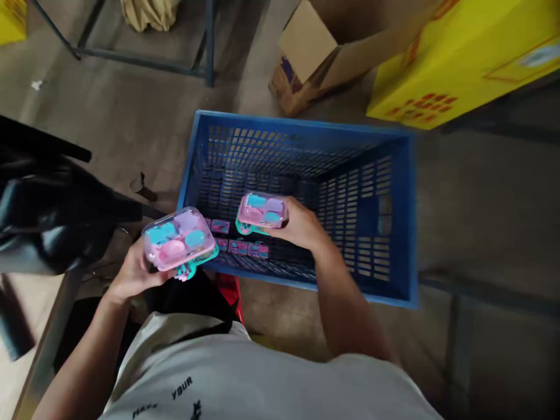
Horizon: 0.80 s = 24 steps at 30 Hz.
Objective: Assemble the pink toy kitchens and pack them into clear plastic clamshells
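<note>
My left hand (139,269) is closed around a small plastic case (178,238) with a clear lid, a pink body, blue, pink and lilac compartments and a teal base. It is held just left of a blue crate (301,121), overlapping its near left corner. In my right hand (301,224) is a like plastic case (261,211), held over the inside of the crate. Several more such cases (238,247) lie in rows on the crate's floor at the left. My right fingers are partly hidden behind the case.
Beyond the crate stands an open cardboard box (308,44), with a yellow box (455,70) to its right. A black machine part (65,210) juts in from the left. A metal frame (144,56) stands at the back left. Something red (230,291) is below the crate's near edge.
</note>
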Motion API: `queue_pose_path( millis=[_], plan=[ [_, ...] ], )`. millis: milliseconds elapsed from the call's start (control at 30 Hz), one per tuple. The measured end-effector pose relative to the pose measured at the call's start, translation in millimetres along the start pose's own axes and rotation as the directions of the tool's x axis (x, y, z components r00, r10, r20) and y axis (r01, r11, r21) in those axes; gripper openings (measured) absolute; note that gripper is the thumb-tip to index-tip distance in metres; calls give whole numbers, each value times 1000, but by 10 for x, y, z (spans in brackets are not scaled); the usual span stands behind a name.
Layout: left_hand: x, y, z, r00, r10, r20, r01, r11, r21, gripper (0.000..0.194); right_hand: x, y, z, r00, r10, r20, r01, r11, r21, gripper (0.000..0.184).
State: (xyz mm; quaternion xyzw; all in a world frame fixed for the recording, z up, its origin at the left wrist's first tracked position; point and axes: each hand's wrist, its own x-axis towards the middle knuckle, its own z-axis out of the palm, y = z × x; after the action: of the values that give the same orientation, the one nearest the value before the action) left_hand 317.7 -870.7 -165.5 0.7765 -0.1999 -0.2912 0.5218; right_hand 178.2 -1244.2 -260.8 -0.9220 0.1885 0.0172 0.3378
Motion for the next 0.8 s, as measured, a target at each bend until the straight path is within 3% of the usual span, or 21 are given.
queue_pose_path(
  millis=[67,133,267,400,533,667,800],
  plan=[
    [291,-149,136,998,-6,62,5,1000,17,67,85,504,486,968,239,78,-230,967,-113,74],
    [455,-309,188,996,-35,81,30,998,59,69,166,877,959,907,390,161,-363,915,-176,68],
    [457,-532,131,984,-170,51,165,981,98,67,346,1332,1747,830,498,253,-457,866,-205,67],
    [309,-582,100,951,-308,16,308,951,-15,61,532,1582,2315,773,552,313,-506,834,-222,72],
    [245,-516,172,909,-408,-85,402,912,-82,62,623,1719,2618,755,551,356,-516,834,-195,84],
    [274,-469,234,875,-468,-120,462,884,-74,65,677,1787,2650,778,512,364,-488,857,-162,102],
    [317,-456,260,873,-476,-110,472,880,-56,62,763,1808,2671,783,453,426,-434,889,-147,71]
  ],
)
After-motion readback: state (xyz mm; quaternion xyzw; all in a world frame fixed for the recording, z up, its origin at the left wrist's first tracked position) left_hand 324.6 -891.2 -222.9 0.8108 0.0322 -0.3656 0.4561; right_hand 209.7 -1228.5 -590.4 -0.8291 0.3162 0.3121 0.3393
